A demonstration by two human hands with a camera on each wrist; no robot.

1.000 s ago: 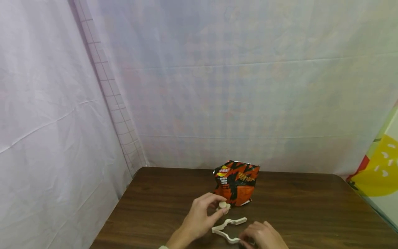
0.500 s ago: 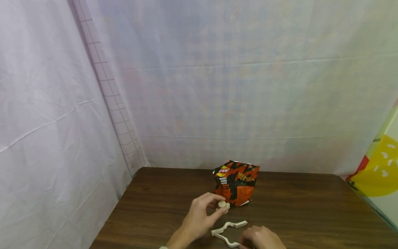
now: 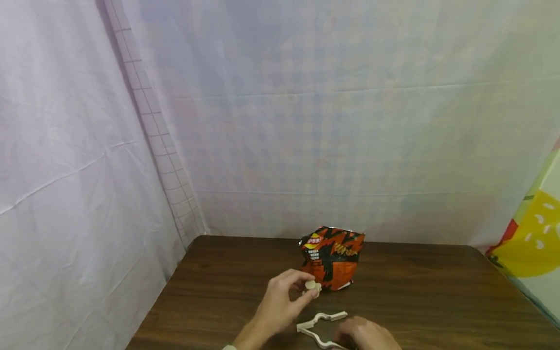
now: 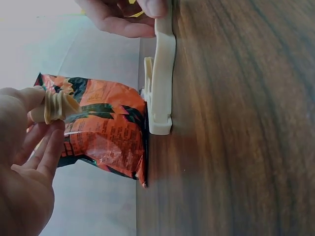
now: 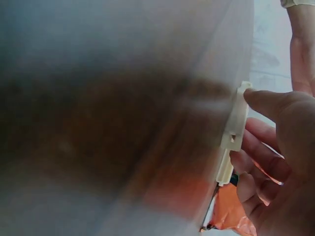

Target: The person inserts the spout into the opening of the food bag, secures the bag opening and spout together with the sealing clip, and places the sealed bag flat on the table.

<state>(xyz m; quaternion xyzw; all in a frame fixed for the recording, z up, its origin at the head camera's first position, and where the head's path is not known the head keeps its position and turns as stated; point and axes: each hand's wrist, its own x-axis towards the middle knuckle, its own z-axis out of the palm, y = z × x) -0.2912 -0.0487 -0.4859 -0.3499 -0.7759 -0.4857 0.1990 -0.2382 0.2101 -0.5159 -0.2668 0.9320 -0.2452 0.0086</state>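
Observation:
Between thumb and fingertips, my left hand (image 3: pixel 275 304) pinches a small cream-coloured piece (image 3: pixel 310 285) with a round top. In the left wrist view this piece (image 4: pixel 58 107) looks ribbed, like stacked layers, and is held above the table. My right hand (image 3: pixel 369 333) grips one end of a V-shaped, hinged cream plastic clip (image 3: pixel 338 316), whose curved arms are spread apart at the table surface. The thumb and fingers pinch the clip (image 5: pixel 237 120) in the right wrist view. Just behind my left hand stands an orange-and-black snack bag (image 3: pixel 343 270), its lower left partly hidden.
The dark wooden table (image 3: pixel 437 291) stretches to both sides of the hands. A pale curtain (image 3: pixel 306 146) hangs behind its back edge, and another white curtain (image 3: pixel 78 194) is at the left. A yellow-and-red printed panel (image 3: pixel 535 238) stands at the right.
My right hand and the clip have shifted slightly toward me. The left hand has drifted a little left with its small piece. The bag stays in place.

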